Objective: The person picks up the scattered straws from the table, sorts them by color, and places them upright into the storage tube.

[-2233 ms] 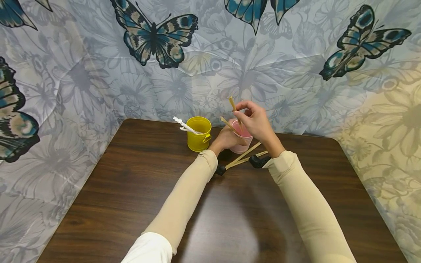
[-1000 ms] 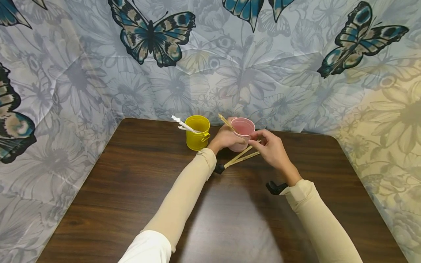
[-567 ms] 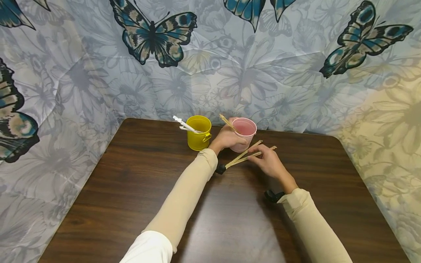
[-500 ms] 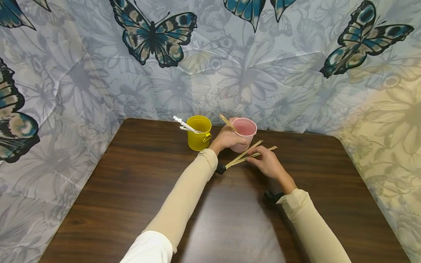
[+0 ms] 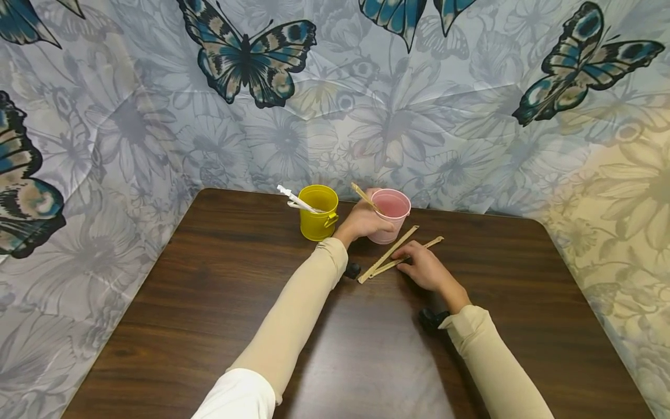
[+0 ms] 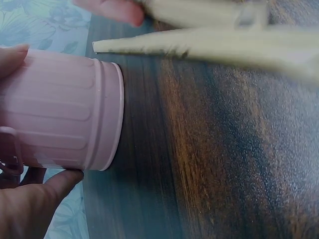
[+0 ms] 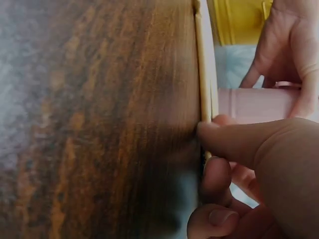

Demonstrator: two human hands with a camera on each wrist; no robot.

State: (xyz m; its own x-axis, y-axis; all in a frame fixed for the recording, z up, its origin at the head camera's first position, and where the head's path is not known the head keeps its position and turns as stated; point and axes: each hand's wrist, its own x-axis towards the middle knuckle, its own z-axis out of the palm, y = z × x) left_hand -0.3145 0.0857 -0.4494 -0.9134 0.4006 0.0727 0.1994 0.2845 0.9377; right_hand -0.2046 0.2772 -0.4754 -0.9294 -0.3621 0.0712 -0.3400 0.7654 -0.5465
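Note:
In the head view my left hand (image 5: 365,222) grips a small pink bucket (image 5: 392,224) around its left side, fingers partly hidden behind it. A beige paper-wrapped stick (image 5: 364,195) leans out over the bucket's left rim. Two similar wrapped sticks lie in front, one (image 5: 388,254) nearer the bucket, the other (image 5: 384,267) under my right hand (image 5: 426,267). Thumb and fingers of that hand pinch this second stick, as the right wrist view shows with a stick (image 7: 205,74) between them. In the left wrist view the sticks (image 6: 219,45) are blurred, beside the bucket's base.
A yellow bucket (image 5: 316,227) stands left of the pink one, with white wrapped sticks (image 5: 299,201) leaning out. Black wrist cameras (image 5: 431,319) sit on both wrists. The brown wooden table (image 5: 209,291) ends at a butterfly-patterned cloth (image 5: 282,139) behind the buckets.
My right hand has let go of a stick at the pink bucket and come down to the sticks on the table. Those sticks have shifted slightly nearer. My left hand stays on the bucket.

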